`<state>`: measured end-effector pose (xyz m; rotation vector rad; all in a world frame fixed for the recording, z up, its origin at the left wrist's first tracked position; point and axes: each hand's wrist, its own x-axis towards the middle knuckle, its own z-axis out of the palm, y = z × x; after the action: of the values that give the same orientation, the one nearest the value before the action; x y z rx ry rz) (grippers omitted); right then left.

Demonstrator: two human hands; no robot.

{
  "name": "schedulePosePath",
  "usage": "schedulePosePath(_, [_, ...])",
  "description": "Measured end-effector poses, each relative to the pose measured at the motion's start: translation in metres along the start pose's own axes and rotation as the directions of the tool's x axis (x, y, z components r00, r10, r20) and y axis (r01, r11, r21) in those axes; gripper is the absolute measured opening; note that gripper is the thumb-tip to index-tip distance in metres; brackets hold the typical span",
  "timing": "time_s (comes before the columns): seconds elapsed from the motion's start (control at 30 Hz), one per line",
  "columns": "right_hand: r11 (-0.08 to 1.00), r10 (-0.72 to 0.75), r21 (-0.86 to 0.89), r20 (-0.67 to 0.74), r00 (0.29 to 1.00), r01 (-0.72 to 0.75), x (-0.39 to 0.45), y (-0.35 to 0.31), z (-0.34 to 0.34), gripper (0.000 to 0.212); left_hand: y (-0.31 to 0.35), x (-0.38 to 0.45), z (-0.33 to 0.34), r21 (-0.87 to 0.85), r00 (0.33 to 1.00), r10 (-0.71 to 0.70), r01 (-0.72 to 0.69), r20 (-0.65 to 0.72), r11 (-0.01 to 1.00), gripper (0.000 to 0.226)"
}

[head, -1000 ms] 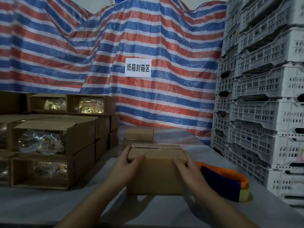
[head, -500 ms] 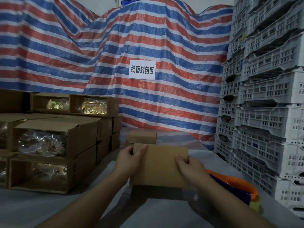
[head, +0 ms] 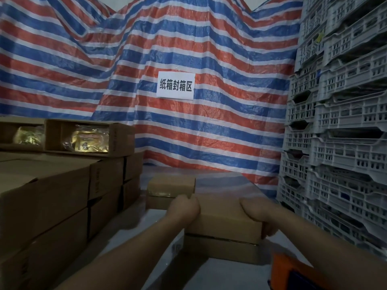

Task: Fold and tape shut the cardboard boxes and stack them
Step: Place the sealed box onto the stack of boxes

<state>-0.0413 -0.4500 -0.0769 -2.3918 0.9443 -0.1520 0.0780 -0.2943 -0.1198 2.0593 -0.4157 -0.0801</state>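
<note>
Your left hand (head: 185, 208) and right hand (head: 259, 214) grip the box (head: 222, 216) by its ends, fingers curled round its edges. It sits at centre, on top of a second box (head: 219, 248) on the surface (head: 219, 275). At 11 o'clock, just beyond, stands a taped box (head: 170, 189); at 5 o'clock, the orange dispenser (head: 293, 273).

Both forearms are reaching forward, the left hand (head: 184, 208) curling its fingers over one end of a cardboard box (head: 224, 218), the right hand (head: 259, 216) gripping the opposite end, thumb on top.
</note>
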Motion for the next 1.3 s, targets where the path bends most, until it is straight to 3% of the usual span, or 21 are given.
schedulePosePath(0.07, [0.965,-0.2,-0.187,-0.082,0.976,0.182,0.012,0.003,-0.001,0.053,0.002,0.01,0.006,0.171,0.977,0.162,-0.137,-0.139,0.976,0.026])
schedulePosePath(0.13, [0.896,-0.399,-0.261,-0.113,0.91,0.36,0.017,0.009,0.002,0.062,0.0,0.014,0.009,0.268,0.906,0.389,-0.337,-0.169,0.903,0.031])
schedulePosePath(0.23, [0.786,-0.48,-0.408,0.072,0.874,0.465,0.017,0.022,0.006,0.095,-0.004,0.016,0.007,0.34,0.76,0.634,-0.639,0.141,0.69,0.042])
schedulePosePath(0.3, [0.718,-0.485,-0.481,0.172,0.858,0.502,0.024,0.029,0.006,0.098,-0.004,0.026,0.004,0.463,0.711,0.595,-0.7,0.376,0.543,0.071])
schedulePosePath(0.37, [0.712,-0.484,-0.499,0.162,0.86,0.495,0.039,0.031,0.006,0.094,0.001,0.043,0.002,0.583,0.72,0.493,-0.69,0.489,0.429,0.094])
schedulePosePath(0.47, [0.715,-0.479,-0.517,0.128,0.869,0.47,0.067,0.025,0.007,0.093,0.01,0.069,0.012,0.649,0.734,0.451,-0.67,0.508,0.361,0.095])
schedulePosePath(0.67, [0.749,-0.449,-0.506,0.087,0.889,0.427,0.126,0.006,0.009,0.083,0.006,0.109,0.036,0.77,0.849,0.426,-0.489,0.313,0.41,0.087])
schedulePosePath(0.9, [0.721,-0.417,-0.578,0.078,0.905,0.382,0.169,-0.02,0.016,0.073,0.006,0.141,0.048,0.881,0.897,0.377,-0.357,0.23,0.311,0.089])
schedulePosePath(1.13, [0.709,-0.414,-0.592,0.089,0.906,0.382,0.192,-0.029,0.018,0.07,-0.003,0.167,0.06,0.846,0.916,0.365,-0.323,0.166,0.425,0.084])
schedulePosePath(1.3, [0.715,-0.407,-0.585,0.096,0.908,0.382,0.199,-0.032,0.018,0.066,-0.009,0.178,0.062,0.838,0.898,0.418,-0.33,0.137,0.435,0.085])
